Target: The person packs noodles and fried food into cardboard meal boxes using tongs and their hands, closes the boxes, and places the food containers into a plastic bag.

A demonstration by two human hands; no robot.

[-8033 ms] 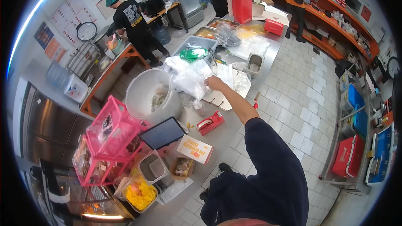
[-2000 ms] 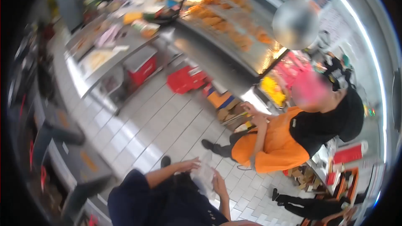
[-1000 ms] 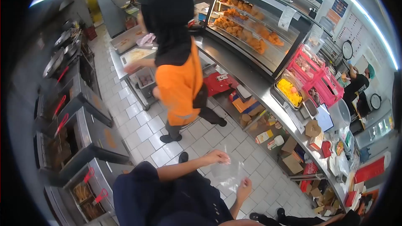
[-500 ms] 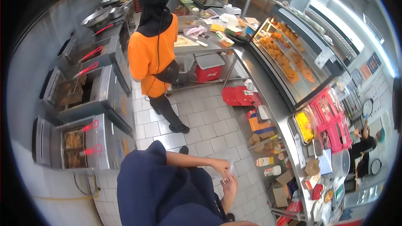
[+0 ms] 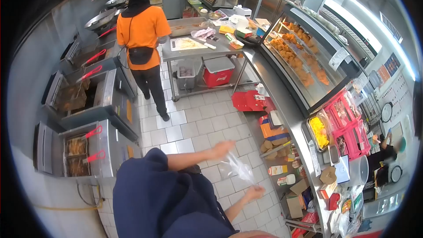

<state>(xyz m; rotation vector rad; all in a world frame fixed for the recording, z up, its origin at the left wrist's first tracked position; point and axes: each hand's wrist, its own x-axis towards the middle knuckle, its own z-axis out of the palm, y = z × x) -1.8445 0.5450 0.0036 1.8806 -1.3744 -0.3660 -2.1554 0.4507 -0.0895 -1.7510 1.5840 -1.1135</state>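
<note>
A clear plastic bag (image 5: 238,168) stretches between my two hands above the tiled floor. My left hand (image 5: 221,149), slightly blurred, is closed on the bag's upper end. Lower down and to the right, my right hand (image 5: 254,192) pinches its other end; the fingertips are smeared by motion. Nothing shows inside the bag. The steel counter (image 5: 304,147) runs to the right of both hands, apart from them.
Deep fryers (image 5: 119,141) with red-handled baskets line the left wall. A co-worker in orange (image 5: 143,35) stands ahead, back turned. Cartons (image 5: 299,194) fill the shelf under the counter. A glass case (image 5: 304,57) holds fried food. Another person (image 5: 381,154) is at far right.
My hands were together and have moved apart, left hand up and right hand down, spreading the bag between them. The co-worker in orange has moved left and farther away.
</note>
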